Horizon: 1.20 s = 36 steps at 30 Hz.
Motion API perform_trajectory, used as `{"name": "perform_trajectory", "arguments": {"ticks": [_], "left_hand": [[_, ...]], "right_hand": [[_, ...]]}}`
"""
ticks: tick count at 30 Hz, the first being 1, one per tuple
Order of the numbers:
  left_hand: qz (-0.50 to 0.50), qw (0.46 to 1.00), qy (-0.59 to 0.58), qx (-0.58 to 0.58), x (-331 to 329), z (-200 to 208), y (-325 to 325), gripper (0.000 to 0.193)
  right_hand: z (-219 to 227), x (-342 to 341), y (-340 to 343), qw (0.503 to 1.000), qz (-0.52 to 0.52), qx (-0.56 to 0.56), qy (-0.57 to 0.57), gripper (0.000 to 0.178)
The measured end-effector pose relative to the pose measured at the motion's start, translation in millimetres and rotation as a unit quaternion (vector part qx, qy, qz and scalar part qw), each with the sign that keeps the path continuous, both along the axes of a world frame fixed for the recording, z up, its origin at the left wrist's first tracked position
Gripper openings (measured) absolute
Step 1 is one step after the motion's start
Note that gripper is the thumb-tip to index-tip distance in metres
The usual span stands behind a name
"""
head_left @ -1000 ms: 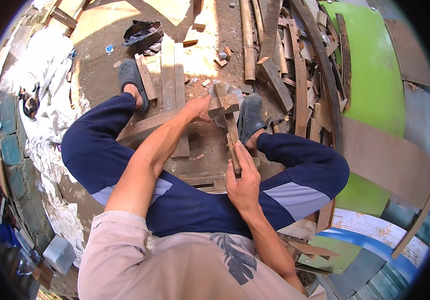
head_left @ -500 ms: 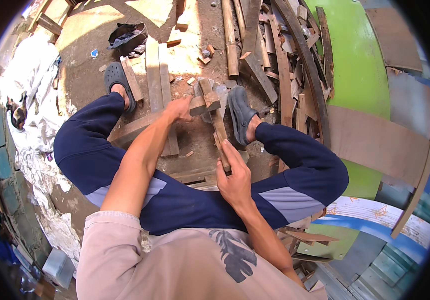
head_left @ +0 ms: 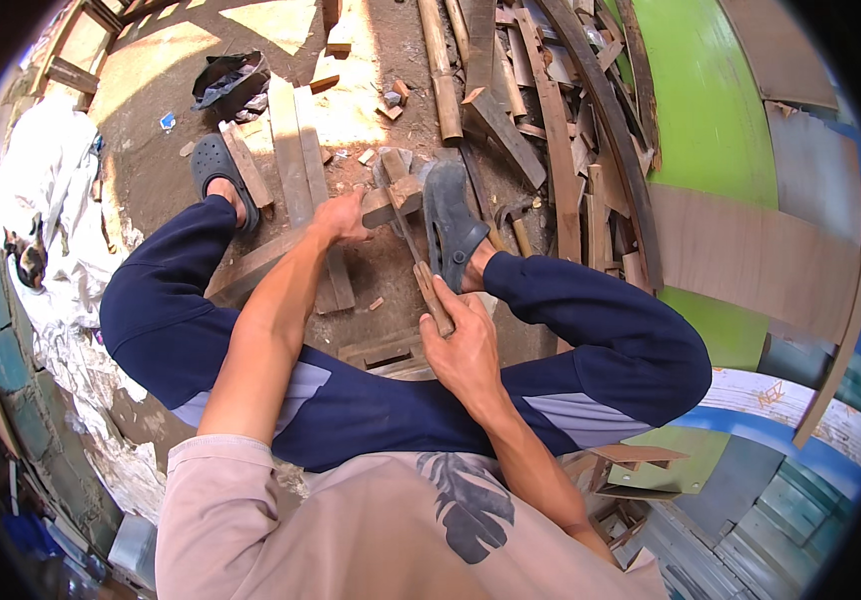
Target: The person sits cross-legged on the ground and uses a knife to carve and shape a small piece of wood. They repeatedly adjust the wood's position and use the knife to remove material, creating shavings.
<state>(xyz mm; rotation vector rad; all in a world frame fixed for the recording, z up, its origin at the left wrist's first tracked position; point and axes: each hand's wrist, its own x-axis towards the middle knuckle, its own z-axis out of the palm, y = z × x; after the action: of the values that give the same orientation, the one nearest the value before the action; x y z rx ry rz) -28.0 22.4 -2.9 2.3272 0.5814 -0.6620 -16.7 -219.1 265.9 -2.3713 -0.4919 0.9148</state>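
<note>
My left hand [head_left: 343,217] is closed on the near end of a short wood block [head_left: 392,200], which sits low over the floor between my feet. In my right hand [head_left: 465,340] is the handle of a wooden-handled blade [head_left: 432,297]. Its thin blade, seen nearly edge-on, runs away from me and meets the block; whether it is a knife or a saw I cannot tell. My right clog [head_left: 448,215] stands close against the block's right end. A longer timber [head_left: 261,265] lies to the left, partly behind my left forearm.
Two planks [head_left: 301,160] lie ahead, beside my left clog [head_left: 219,170]. A dark open bag [head_left: 231,85] is farther off. Timber offcuts [head_left: 556,130] pile up at right, near green panels [head_left: 701,120]. White sheeting [head_left: 46,200] covers the left side.
My right foot has shifted left, closer to the block. My right hand has drawn the handle a little toward me and left, so more blade shows. The left hand keeps its grip.
</note>
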Motion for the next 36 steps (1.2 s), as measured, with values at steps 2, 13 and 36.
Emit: {"name": "perform_trajectory", "arguments": {"ticks": [2,13,36], "left_hand": [[-0.012,1.000,0.000,0.010,4,1,1,0.099],[0.026,1.000,-0.016,-0.002,4,7,-2,0.088],[0.039,0.998,-0.028,0.031,11,10,-1,0.087]], "right_hand": [[-6,5,-1,1.000,-0.001,0.012,0.029,0.057],[-21,4,-5,0.988,0.031,0.142,0.057,0.071],[-27,-5,-17,0.982,0.029,0.186,-0.009,0.066]]}}
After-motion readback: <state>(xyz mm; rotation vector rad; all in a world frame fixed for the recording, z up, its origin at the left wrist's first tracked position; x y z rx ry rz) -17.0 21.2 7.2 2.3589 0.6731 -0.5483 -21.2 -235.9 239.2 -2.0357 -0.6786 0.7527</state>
